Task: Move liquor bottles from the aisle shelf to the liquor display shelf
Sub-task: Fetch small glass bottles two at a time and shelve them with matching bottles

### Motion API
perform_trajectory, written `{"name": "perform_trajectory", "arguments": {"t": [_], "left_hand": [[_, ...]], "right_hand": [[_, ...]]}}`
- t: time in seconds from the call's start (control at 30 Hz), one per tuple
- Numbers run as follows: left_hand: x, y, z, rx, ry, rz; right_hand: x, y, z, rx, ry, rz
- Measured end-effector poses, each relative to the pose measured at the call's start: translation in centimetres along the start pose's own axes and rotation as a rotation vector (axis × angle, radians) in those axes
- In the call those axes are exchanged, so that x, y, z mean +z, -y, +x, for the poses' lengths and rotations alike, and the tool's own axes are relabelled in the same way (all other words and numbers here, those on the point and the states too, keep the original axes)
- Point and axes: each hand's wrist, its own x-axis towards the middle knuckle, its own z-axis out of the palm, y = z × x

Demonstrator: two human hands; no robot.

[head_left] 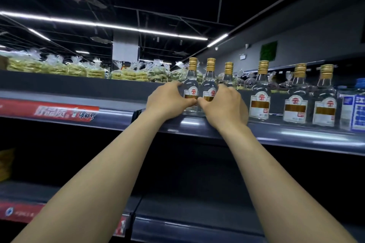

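reaching up from the bottom of the frame, both bare arms meet at the dark shelf [276, 136] in the middle of the picture. its rounded front lip runs just under both wrists, and its left stretch stands bare apart from a red price strip [65, 112]. the left hand [167, 102] is curled around the left bottle [191, 92], fingers over the shoulder and thumb across the label. the right hand [223, 106] wraps the neighbouring bottle [209, 89] in the same manner; the two thumbs touch tip to tip. both bottles stand upright, side by side, touching or nearly so. a third gold cap [229, 68] shows behind the right hand. further bottles [259, 96] stand apart to the right, ending beside a blue-and-white carton [353, 110] at the right edge. bagged goods [59, 67] line the far side, upper left.
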Motion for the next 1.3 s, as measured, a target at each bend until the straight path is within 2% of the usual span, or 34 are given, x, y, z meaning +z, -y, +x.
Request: {"name": "perform_trajectory", "arguments": {"t": [0.27, 0.5, 0.7, 0.87, 1.07, 1.3], "left_hand": [[-0.7, 0.6, 0.1, -0.036, -0.002, -0.115], [-0.5, 0.4, -0.8, 0.015, -0.105, -0.171], [-3.3, -1.5, -2.0, 0.086, -0.171, -0.422], [-5.8, -6.5, -5.1, 0.159, -0.148, -0.48], [-3.6, -15.2, -12.8, 0.224, -0.046, -0.507], [3.1, -30.9, -25.9, 0.188, 0.191, -0.687]], "right_hand": [[0.1, 0.3, 0.2, 0.075, 0.022, -0.003], [-0.7, 0.6, 0.7, 0.098, 0.06, 0.105], [-3.6, 1.0, -0.6, -0.044, -0.115, 0.292], [-9.4, -0.4, -2.4, -0.086, -0.186, 0.344], [-18.6, -8.0, -7.6, 0.012, -0.151, 0.293], [-32.8, -23.8, -18.2, 0.193, -0.122, 0.133]]}}
